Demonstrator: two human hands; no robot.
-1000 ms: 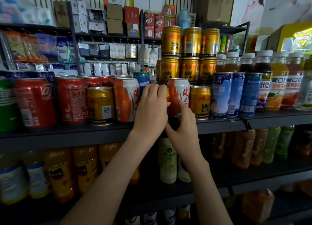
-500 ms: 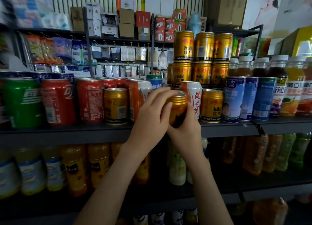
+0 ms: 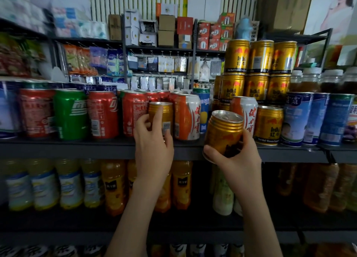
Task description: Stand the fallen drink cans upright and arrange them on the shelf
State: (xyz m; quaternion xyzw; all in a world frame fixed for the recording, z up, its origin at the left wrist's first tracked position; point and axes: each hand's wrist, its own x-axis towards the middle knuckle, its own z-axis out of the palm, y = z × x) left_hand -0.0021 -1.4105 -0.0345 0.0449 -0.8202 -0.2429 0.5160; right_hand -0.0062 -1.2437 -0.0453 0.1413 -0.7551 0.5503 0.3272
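Holding a tilted gold can point(image 3: 224, 133) just in front of the shelf point(image 3: 77, 146) edge, the right hand point(image 3: 239, 160) wraps its fingers point(image 3: 249, 141) round the lower half. The left hand point(image 3: 152, 143) curls its fingers point(image 3: 158, 113) round an upright gold can point(image 3: 164, 119) standing on the shelf between a red can point(image 3: 133, 114) and an orange-and-white can point(image 3: 187, 117).

Left of held gold can point(image 3: 225, 133): second gold can point(image 3: 164, 112), lower part behind left hand point(image 3: 152, 146); far left, blue can point(image 3: 5, 110) cut by frame edge; above left, packets point(image 3: 19, 52) blurred beyond reading; below, bottom-row bottles point(image 3: 183, 250) cropped.
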